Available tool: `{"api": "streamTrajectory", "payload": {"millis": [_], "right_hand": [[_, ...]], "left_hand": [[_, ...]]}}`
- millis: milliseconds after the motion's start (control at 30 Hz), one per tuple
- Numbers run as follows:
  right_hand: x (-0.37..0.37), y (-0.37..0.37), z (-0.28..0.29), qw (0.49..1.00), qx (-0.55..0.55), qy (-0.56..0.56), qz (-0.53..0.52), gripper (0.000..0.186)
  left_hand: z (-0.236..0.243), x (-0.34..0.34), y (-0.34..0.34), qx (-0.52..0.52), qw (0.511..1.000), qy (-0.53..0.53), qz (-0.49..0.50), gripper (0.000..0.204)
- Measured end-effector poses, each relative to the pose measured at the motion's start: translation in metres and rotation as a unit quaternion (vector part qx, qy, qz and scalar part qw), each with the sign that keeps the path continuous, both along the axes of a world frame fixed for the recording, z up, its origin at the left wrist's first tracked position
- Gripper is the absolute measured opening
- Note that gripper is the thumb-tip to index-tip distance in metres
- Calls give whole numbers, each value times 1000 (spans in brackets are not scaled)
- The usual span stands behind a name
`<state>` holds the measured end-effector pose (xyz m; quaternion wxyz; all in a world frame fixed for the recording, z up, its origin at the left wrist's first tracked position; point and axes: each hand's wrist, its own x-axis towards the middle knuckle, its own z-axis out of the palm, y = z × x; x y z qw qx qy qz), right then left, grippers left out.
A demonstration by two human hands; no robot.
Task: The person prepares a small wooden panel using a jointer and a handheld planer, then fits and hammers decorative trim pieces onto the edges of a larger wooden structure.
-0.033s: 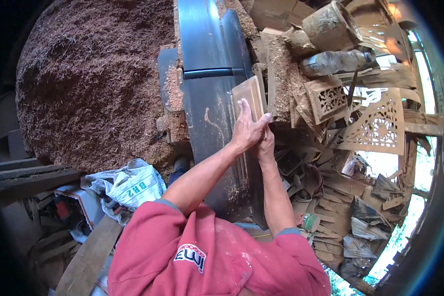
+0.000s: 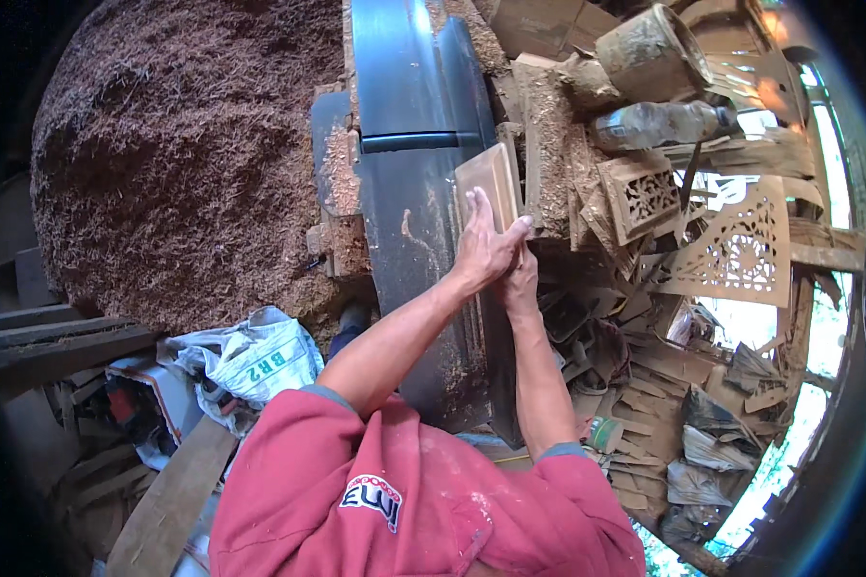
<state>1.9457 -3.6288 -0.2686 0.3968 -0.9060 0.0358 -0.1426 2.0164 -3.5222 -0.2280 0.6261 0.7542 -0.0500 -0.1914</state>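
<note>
A pale wooden board (image 2: 491,175) with stepped, moulded edges lies on the dark metal bed (image 2: 404,221) of a planing machine, along its right side. My left hand (image 2: 484,248) rests on the board's near part, fingers stretched forward over its top and the palm bearing on it. At the board's near end, my right hand (image 2: 518,279) presses close against the left; most of its fingers are hidden. Past the left fingertips, a narrow slot (image 2: 409,141) crosses the bed. Wood shavings and dust streak the metal.
A tall heap of brown shavings (image 2: 183,163) fills the left. To the right stand a dusty bucket (image 2: 649,58), a plastic bottle (image 2: 659,124) and carved fretwork panels (image 2: 736,240). Nearer left are a white sack (image 2: 260,361) and planks (image 2: 168,505). Scrap wood (image 2: 635,433) covers the lower right.
The machine and surroundings appear shifted very slightly to the right in the view. Both hands stay on the board, with almost no visible movement.
</note>
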Motion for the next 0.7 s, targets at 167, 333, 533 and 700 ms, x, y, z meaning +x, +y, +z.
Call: {"api": "streamTrajectory", "payload": {"millis": [167,333,533,700], "right_hand": [[35,2,2,996,84,37,-14,40],[57,-11,-17,999,23,23,43,63],[82,0,1,1000,11,3,19,41],[101,-7,2,999,-17,28,28,40]], "left_hand": [[-8,34,0,29,1000,4,-1,107],[-13,57,-3,24,999,-26,19,108],[-14,81,-3,19,1000,-9,9,112],[-14,102,-2,13,1000,5,7,113]]}}
